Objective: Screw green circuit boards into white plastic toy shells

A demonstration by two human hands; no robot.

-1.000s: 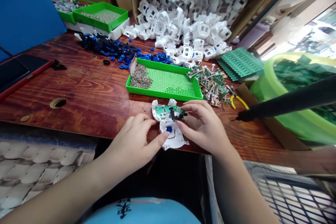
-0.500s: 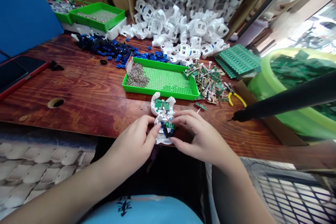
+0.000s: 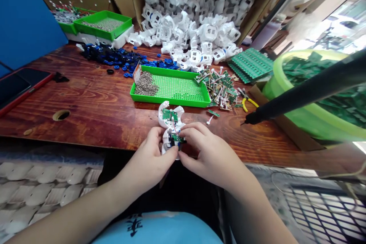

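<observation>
Blue panel (image 3: 28, 11): upright at the far left, behind the phone.
Phone (image 3: 17, 80): flat on the wooden worktop (image 3: 94, 101), dark screen up, red edge.
Hole (image 3: 62, 115): round, near the worktop's front edge.
Back tray (image 3: 122, 29): green, spread with small metal pieces.
Blue and black parts (image 3: 114, 58): a loose heap behind the phone's level.
Left hand (image 3: 150, 156): grip closed on the casing's near half, thumb over its lower part.
White casing (image 3: 165, 124): at the front edge between both hands, two halves open, one beyond the other, a green board in each, a reddish wire between them.
Front tray (image 3: 171, 101): green, metal bits piled at its left end.
White shells (image 3: 197, 34): a big pile spilling forward.
Right hand (image 3: 207, 154): grip narrow, fingertips at the near half's small board (image 3: 175, 137); whether they pinch it, cannot tell.
Loose board (image 3: 214, 113): lying alone, white plug attached.
Board heap (image 3: 223, 87): against the front tray's right end.
Pliers (image 3: 244, 105): yellow handles, beside the heap.
Green sheets (image 3: 251, 65): stacked behind the pliers.
Black tool (image 3: 294, 97): slanting across, thin tip leftward.
Lime tub (image 3: 311, 124): full of green boards.
</observation>
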